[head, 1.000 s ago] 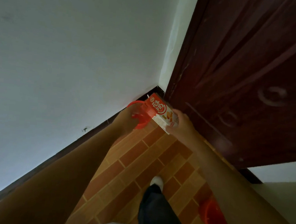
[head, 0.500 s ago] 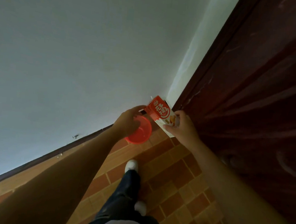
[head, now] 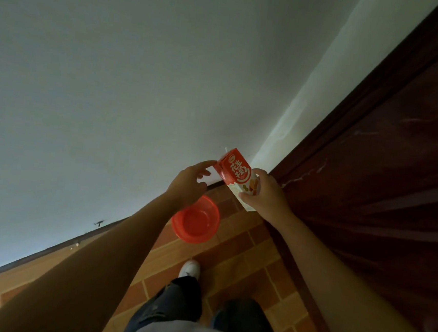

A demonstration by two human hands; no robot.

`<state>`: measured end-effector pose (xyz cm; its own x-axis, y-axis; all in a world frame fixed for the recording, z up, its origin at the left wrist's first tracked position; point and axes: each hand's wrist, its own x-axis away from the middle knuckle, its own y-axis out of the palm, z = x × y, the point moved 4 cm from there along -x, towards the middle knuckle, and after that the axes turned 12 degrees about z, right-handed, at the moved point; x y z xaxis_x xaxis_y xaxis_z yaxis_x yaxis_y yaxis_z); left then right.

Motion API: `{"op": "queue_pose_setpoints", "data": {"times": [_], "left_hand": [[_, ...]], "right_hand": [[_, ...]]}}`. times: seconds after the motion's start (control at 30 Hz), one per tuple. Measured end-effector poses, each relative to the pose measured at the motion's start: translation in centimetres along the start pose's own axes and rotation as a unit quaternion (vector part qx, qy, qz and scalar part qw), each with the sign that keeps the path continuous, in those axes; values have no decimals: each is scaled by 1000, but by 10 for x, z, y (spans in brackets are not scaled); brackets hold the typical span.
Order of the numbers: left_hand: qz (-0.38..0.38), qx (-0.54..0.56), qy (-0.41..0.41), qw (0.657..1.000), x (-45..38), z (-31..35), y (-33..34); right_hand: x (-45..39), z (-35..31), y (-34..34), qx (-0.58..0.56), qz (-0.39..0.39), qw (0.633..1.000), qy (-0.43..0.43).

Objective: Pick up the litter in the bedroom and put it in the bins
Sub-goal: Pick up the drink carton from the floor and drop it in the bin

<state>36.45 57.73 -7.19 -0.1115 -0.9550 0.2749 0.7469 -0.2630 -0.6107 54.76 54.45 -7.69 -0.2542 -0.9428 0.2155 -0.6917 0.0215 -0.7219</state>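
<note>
- The carton point(head: 238, 177) was red over its upper part and white toward its lower end, with large white characters and a white swirl on the red face; the characters were not legible enough to read. A small oval logo sat near the top corner, also unreadable. Pictures of nuts showed on the white part.
- The carton's long axis ran diagonally, its top end pointing up and to the left toward the wall point(head: 114, 75), its bottom end down and to the right. A thin white straw stuck out near the top.
- The right hand point(head: 265, 197) held the carton's lower part, fingers and thumb wrapped round it.
- The left hand point(head: 188, 181) was at the carton's top end, fingers loosely curved and spread; contact could not be confirmed.
- The carton was held in the air, above and to the right of a red bowl point(head: 196, 219) standing on the tiled floor point(head: 252, 252) by the wall.
- A dark wooden door point(head: 385, 181) stood at the right.
- One white shoe point(head: 190, 268) and dark trousers showed below.
</note>
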Motion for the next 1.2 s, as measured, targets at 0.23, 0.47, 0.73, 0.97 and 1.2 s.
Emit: {"op": "queue_pose_setpoints", "data": {"times": [0.23,0.47,0.73,0.97,1.2], "left_hand": [[60,29,-52,996,-15,12,18],[137,77,-128,979,20,4,58],[192,104,-180,959,49,-41,97],[219,77,-199,952,31,-147,140],[253,54,-238,936,-11,-305,221]], "right_hand": [[-44,6,-4,10,-51,997,-58],[-48,30,-4,7,-131,982,-136],[-38,63,46,20,-221,963,-152],[-58,117,168,30,-280,948,-148],[-97,204,320,61,-262,943,-198]]}}
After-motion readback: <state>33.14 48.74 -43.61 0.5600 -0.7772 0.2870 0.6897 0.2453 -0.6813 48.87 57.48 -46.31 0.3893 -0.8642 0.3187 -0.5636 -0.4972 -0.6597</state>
